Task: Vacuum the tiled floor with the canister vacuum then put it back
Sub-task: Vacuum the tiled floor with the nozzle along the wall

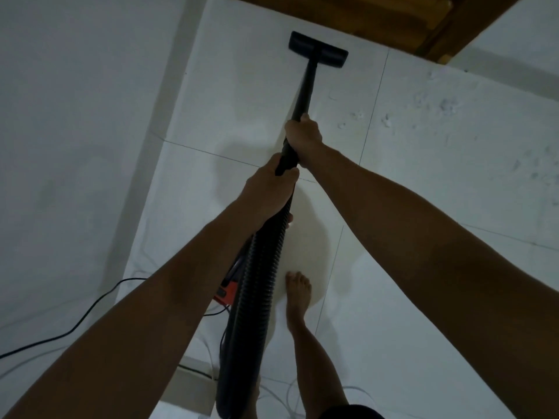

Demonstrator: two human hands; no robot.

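Observation:
A black vacuum wand [306, 89] runs from my hands up to a flat black floor head [318, 49] lying on the white tiled floor [248, 110] near the wall. My right hand [303, 135] grips the wand higher up. Just below it, my left hand [269, 190] grips the wand's lower end where the ribbed black hose [257, 297] begins. The hose hangs down past my legs. A red and black part of the canister [226, 293] shows behind my left forearm, mostly hidden.
A white wall [75, 116] borders the floor on the left. A brown wooden door or frame [423, 22] stands at the top. A black power cord [78, 322] snakes over the floor at the lower left. My bare foot [298, 300] stands beside the hose. Scuffs mark the wall at right [447, 107].

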